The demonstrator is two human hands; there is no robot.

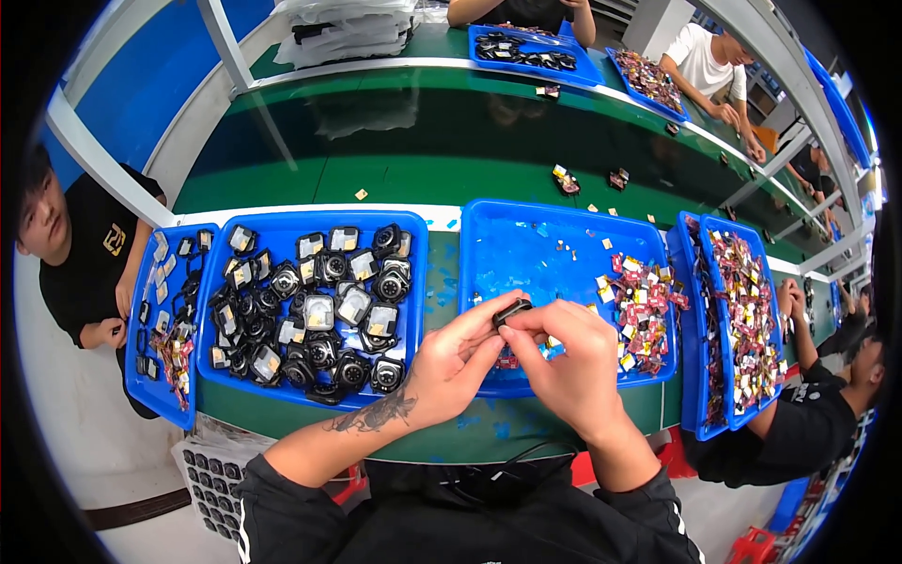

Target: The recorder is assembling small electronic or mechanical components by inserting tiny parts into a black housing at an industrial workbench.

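And here are the hands together, left hand [449, 368] and right hand [570, 357] both pinching one small black case [512, 311] over the left part of the blue tray [503, 246], red parts [648, 315] heaped to the right! It looks light and stiff, I'd say, the shell smooth enough to slip, perhaps fragile under a hard squeeze. Best grip? Opposite side edges, fingertips only, pressure gentle.
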